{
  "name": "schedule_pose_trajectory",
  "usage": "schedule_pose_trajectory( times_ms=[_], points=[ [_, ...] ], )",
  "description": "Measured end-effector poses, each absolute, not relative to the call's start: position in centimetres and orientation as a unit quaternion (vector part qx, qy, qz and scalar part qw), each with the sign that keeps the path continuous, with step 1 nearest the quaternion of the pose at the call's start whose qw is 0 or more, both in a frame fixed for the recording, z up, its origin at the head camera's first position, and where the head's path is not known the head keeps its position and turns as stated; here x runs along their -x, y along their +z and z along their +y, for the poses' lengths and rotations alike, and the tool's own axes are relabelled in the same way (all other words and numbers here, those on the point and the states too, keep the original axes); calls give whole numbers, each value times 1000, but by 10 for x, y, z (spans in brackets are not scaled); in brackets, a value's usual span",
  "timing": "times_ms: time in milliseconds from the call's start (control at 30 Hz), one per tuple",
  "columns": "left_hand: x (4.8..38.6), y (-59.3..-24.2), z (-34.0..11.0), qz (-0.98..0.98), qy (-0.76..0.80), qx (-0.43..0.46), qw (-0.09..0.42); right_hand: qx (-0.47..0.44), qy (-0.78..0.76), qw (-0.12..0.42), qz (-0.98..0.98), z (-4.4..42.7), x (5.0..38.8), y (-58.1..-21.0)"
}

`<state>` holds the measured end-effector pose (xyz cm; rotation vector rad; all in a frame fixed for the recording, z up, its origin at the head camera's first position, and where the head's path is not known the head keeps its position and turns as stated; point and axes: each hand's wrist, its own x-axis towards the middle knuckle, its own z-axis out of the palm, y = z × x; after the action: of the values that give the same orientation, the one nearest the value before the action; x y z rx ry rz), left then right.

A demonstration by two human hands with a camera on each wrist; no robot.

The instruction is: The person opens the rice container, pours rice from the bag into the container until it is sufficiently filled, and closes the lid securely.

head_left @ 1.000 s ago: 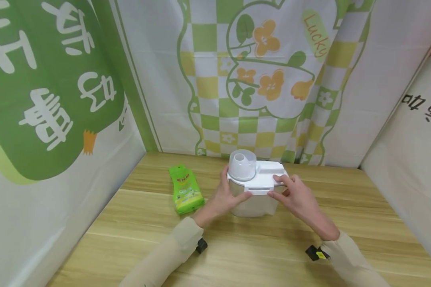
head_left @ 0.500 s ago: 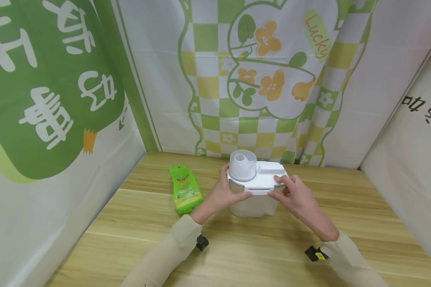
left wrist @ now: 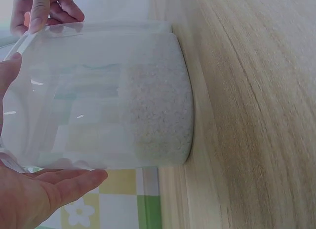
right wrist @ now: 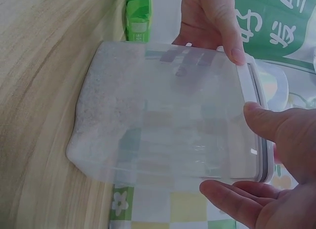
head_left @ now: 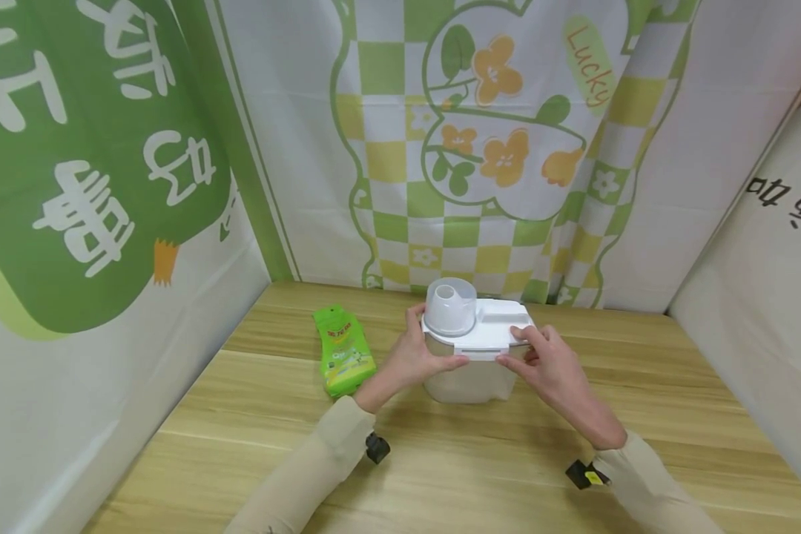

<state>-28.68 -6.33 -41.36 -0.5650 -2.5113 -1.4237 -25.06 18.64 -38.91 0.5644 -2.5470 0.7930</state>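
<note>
A clear storage container point(head_left: 470, 384) with a white lid point(head_left: 490, 334) stands upright on the table. White grains that look like rice point(left wrist: 160, 95) fill its lower part in the left wrist view. On the lid's left sits a clear measuring cup point(head_left: 451, 310) over a white spout. My left hand point(head_left: 409, 363) grips the container's left side, its thumb at the front latch point(head_left: 482, 353). From the right, my right hand point(head_left: 557, 369) holds the rim, thumb by the latch and index finger on the lid. The container hides some left-hand fingers in the head view.
A bright green packet point(head_left: 343, 354) lies on the wooden table point(head_left: 480, 475) to the left of the container, near my left wrist. Behind the table hangs a checked green and yellow curtain point(head_left: 400, 222). Printed cloth walls point(head_left: 193, 386) flank both sides.
</note>
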Motion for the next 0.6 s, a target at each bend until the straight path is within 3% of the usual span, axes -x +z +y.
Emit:
schedule_pose_trajectory(
  times_ms=[600],
  points=[
    [285, -411, -63, -855, -477, 182, 96, -194, 276, 259, -905, 182, 249, -395]
  ],
)
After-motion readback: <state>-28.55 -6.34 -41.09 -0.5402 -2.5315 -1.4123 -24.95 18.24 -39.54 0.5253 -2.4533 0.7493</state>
